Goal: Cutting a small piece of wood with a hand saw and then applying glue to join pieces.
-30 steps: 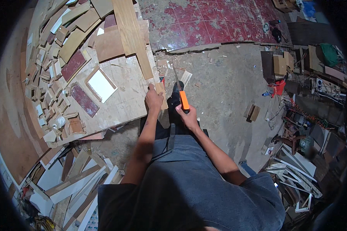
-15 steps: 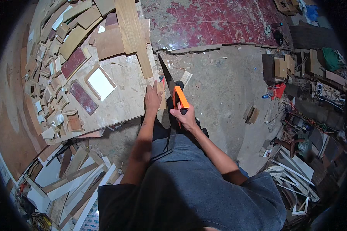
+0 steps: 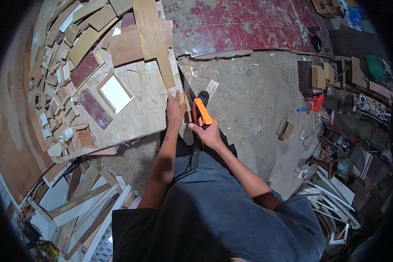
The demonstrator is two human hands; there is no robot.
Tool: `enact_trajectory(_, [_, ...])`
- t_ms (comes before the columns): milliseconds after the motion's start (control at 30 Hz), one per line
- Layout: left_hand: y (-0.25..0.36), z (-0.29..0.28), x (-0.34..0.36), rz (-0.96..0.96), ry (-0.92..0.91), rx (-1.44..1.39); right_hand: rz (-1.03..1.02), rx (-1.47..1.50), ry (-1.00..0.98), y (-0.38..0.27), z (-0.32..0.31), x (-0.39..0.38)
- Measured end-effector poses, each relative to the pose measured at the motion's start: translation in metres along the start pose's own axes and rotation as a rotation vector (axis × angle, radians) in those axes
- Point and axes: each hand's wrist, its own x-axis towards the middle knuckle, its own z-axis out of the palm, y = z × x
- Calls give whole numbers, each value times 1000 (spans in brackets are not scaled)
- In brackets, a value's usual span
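Observation:
My right hand [image 3: 211, 134] is closed round the orange-and-black handle of a handsaw [image 3: 200, 109]. The saw's dark blade points away from me, running along the right edge of the worktable [image 3: 139, 118]. At that edge, my left hand [image 3: 176, 111] lies on a small light-brown wood piece [image 3: 187, 112], its fingers stretched forward and pressing down. The wood sits between the left hand and the saw. Where the teeth meet the wood is too small and shaded to make out. Beyond my left fingertips lies a long wooden board [image 3: 165, 72].
Wood offcuts [image 3: 85, 48] crowd the table's left and far side, with a wood-framed white panel [image 3: 116, 94] and a dark red piece [image 3: 95, 109] nearer. Scrap boards [image 3: 81, 205] are piled below left. Cables and a red tool [image 3: 317, 102] lie on the right.
The saw has drawn back slightly toward me, its blade tip now nearer. My right hand keeps its grip, and my left hand stays on the wood with little change.

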Motion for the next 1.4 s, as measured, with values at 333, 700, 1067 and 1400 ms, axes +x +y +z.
enact_trajectory(333, [-11, 3, 8, -62, -62, -34, -127, -91, -105, 11, 15, -4])
enact_trajectory(700, [-15, 6, 16, -531, -100, -348, -193, -74, -142, 14, 25, -5])
enact_trajectory(1067, [17, -2, 5, -132, 13, 98, -16, 24, -70, -4, -14, 15])
enact_trajectory(1400, [13, -8, 14, -394, 161, -206, 128, -25, -123, -29, -14, 38])
